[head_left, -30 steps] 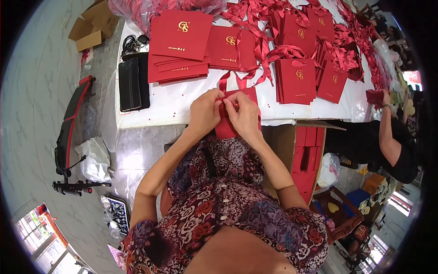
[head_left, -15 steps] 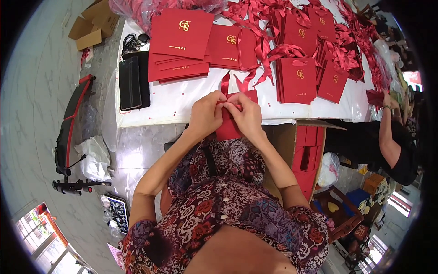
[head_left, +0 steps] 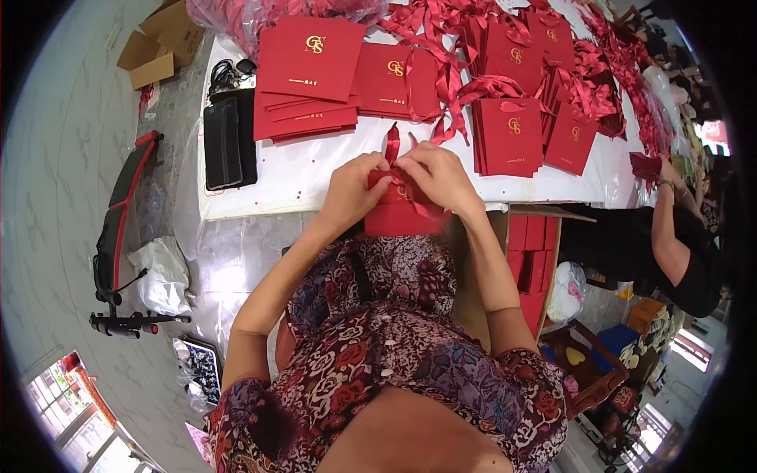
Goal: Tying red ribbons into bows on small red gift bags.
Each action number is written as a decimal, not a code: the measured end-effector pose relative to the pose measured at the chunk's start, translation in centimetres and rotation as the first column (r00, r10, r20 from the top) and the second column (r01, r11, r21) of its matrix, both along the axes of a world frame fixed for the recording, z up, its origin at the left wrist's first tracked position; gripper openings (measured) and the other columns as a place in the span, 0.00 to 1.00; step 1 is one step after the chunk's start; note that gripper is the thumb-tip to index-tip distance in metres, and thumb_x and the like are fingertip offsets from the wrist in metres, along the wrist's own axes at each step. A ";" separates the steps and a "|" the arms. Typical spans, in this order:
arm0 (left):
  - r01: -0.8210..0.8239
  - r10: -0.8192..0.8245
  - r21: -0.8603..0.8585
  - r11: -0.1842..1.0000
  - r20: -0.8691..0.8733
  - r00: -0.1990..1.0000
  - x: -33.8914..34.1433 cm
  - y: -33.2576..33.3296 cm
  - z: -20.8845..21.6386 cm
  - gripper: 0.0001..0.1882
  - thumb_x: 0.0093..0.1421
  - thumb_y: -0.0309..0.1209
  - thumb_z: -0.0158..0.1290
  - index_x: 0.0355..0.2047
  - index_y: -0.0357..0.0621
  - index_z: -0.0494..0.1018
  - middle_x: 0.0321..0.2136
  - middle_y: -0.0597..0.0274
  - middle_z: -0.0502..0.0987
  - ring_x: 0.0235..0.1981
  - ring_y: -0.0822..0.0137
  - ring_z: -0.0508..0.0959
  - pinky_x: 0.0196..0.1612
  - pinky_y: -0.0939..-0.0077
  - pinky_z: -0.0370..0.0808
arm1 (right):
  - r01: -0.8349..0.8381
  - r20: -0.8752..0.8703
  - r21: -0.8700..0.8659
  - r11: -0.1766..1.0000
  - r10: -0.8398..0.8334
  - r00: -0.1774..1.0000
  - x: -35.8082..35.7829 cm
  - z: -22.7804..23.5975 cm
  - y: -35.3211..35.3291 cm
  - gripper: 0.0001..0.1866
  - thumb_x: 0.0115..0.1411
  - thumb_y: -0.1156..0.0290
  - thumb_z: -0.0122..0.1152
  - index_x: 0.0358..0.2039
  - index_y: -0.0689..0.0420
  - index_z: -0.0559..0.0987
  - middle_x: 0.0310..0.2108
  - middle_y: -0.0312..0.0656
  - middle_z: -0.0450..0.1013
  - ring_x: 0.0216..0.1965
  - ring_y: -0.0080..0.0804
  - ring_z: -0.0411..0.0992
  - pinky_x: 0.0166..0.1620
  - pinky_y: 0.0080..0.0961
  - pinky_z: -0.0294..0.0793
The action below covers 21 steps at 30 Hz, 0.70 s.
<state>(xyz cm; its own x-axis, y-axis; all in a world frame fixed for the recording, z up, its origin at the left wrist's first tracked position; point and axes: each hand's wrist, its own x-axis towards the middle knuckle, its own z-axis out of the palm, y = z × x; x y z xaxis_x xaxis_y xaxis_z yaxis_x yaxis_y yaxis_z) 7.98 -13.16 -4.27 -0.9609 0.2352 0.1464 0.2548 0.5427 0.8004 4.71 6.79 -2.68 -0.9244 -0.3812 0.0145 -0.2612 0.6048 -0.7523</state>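
Observation:
A small red paper bag (head_left: 398, 221) with a gold emblem lies between my hands at the table's front edge, just above my lap. My left hand (head_left: 353, 189) is closed on its upper left edge, thumb over the front. My right hand (head_left: 443, 180) is closed at the top of the bag, with its fingertips pinched close to those of the left. A red ribbon (head_left: 393, 142) rises beyond my fingers, and another stretch of ribbon (head_left: 426, 211) crosses the front of the bag below my right hand. What exactly my right fingertips pinch is hidden.
Stacked flat red bags (head_left: 309, 59) and bags with ribbon handles (head_left: 509, 138) cover the white table (head_left: 276, 185). A black phone-like case (head_left: 223, 142) lies at left. An open carton (head_left: 530, 252) of red pieces stands right of my lap. Another person's arm (head_left: 669, 236) reaches in at right.
More of the bag's front and its emblem now shows. My right hand has shifted slightly right and up, and a ribbon end now lies across the bag's front.

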 end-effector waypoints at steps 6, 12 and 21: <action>0.166 -0.153 0.033 0.986 -0.239 0.959 0.1 0.7 0.2 0.06 0.56 0.22 0.59 0.35 0.40 0.75 0.31 0.57 0.75 0.31 0.59 0.77 0.33 0.70 0.74 | -0.310 0.419 -0.315 0.897 0.424 0.803 -3.8 -2.7 2.0 0.11 0.66 0.69 0.56 0.38 0.63 0.82 0.33 0.36 0.79 0.35 0.20 0.73 0.41 0.21 0.71; 0.158 -0.155 -0.005 0.987 -0.231 0.960 -0.3 0.2 0.7 0.06 0.56 0.19 0.58 0.34 0.38 0.74 0.32 0.54 0.73 0.33 0.53 0.77 0.36 0.67 0.74 | -0.154 0.346 -0.466 0.871 0.340 0.874 -3.0 -4.5 0.3 0.10 0.61 0.70 0.60 0.34 0.64 0.83 0.25 0.35 0.78 0.30 0.20 0.73 0.36 0.22 0.72; 0.049 -0.046 0.018 0.999 -0.143 0.989 -0.6 -0.5 0.0 0.05 0.56 0.22 0.58 0.33 0.39 0.74 0.27 0.55 0.75 0.25 0.56 0.76 0.30 0.68 0.72 | 0.264 0.138 -0.283 0.922 -0.233 0.962 -3.1 -3.7 -0.7 0.14 0.58 0.62 0.64 0.33 0.62 0.84 0.23 0.42 0.78 0.24 0.28 0.75 0.30 0.27 0.72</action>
<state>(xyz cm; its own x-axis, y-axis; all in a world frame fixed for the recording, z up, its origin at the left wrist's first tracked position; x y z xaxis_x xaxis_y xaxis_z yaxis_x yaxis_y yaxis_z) 7.39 -13.62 -4.25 -0.9176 0.2753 0.2867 0.3922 0.5101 0.7655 1.62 6.14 -6.38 -0.9913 -0.1312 -0.0062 -0.0453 0.3858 -0.9215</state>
